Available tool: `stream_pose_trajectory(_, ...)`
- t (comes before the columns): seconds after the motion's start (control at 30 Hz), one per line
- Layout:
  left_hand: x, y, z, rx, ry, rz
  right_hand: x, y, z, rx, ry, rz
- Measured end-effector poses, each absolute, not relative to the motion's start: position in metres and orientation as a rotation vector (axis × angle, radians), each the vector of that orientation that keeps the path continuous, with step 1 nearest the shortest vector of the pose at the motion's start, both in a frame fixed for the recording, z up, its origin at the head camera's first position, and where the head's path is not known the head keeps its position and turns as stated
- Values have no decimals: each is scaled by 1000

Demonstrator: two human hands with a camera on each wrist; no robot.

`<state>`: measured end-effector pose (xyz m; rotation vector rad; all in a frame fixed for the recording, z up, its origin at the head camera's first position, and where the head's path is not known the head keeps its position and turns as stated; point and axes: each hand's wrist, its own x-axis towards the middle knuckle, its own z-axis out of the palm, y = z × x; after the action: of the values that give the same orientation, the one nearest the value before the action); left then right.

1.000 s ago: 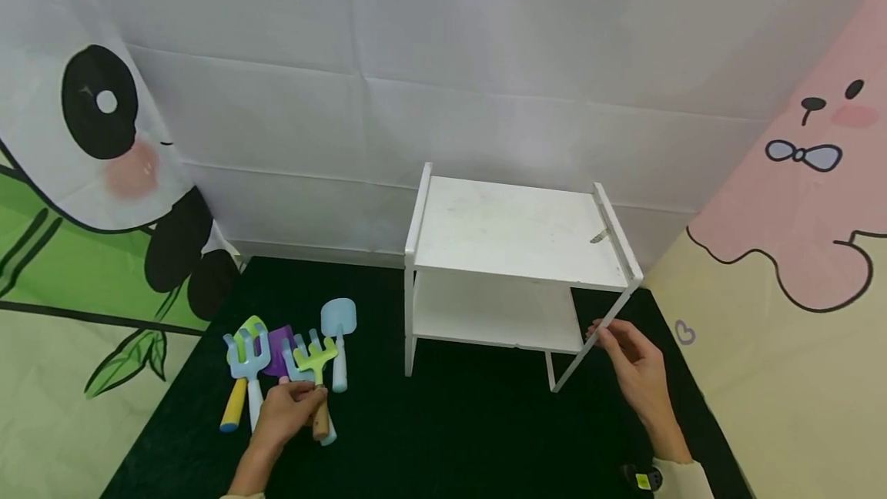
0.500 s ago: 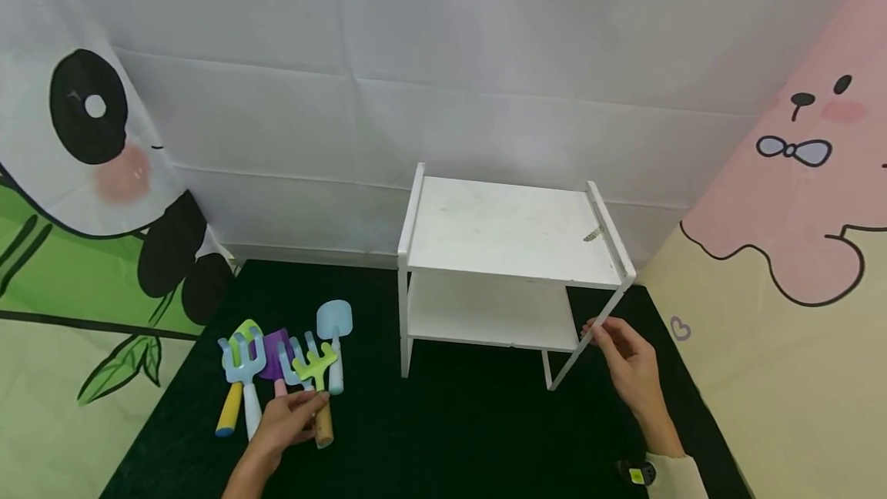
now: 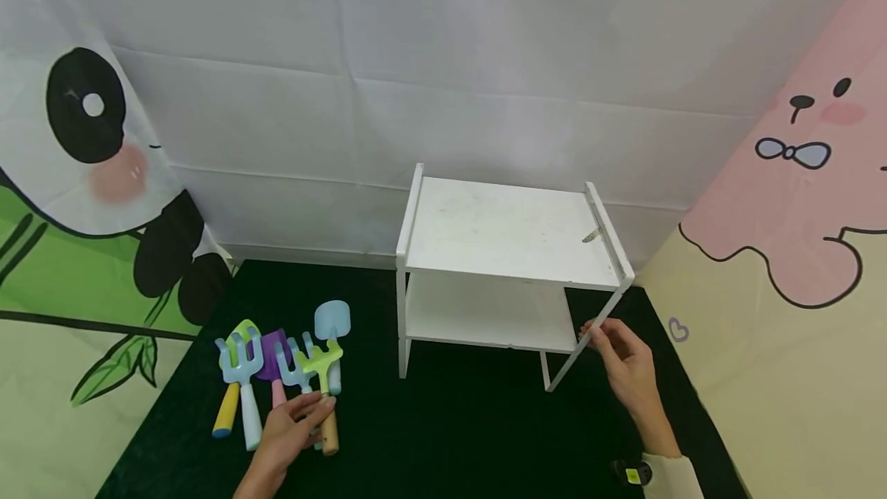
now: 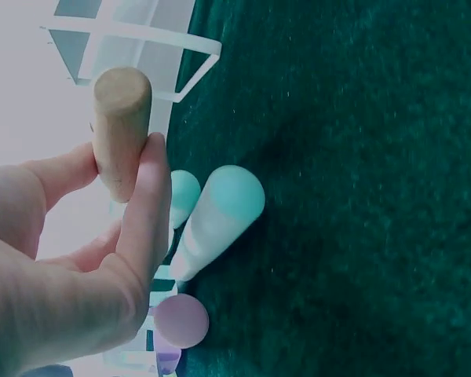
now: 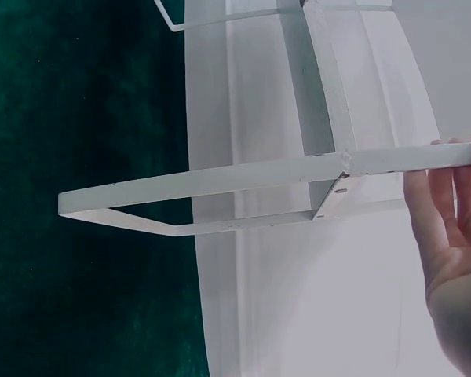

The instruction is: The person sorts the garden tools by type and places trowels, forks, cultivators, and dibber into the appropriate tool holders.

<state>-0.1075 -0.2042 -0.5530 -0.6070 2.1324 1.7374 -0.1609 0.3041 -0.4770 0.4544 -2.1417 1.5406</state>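
My left hand [image 3: 289, 431] pinches a small hand rake with a light green head [image 3: 321, 360] by its wooden handle [image 4: 122, 129], thumb on one side and fingers on the other. In the left wrist view, the handle's butt points up above the other tools' handles. On the right, my right hand [image 3: 629, 376] grips the white front leg [image 5: 392, 159] of a two-tier white shelf [image 3: 513, 233], fingers hooked around the bar. Beneath and beside the rake lie a light blue fork [image 3: 294, 368] and a light blue shovel [image 3: 333, 319].
Farther left lie another light blue fork [image 3: 241, 360], a purple shovel [image 3: 266, 356] with a pink handle, and a green-headed tool with a yellow handle [image 3: 225, 410]. A dark green cloth [image 3: 450, 437] covers the table. White sheeting [image 3: 485, 60] stands behind the shelf.
My left hand and the rake have shifted slightly right and toward me, away from the other tools. The right hand has kept its hold on the shelf leg. The head view has shifted a little.
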Motion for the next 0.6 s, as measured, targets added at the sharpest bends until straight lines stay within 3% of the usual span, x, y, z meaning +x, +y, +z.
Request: stream_pose_trajectory(0.6, -90, -176, -534, -670, 2156, 1825, -161, 304, -477, 465, -2144, 1526)
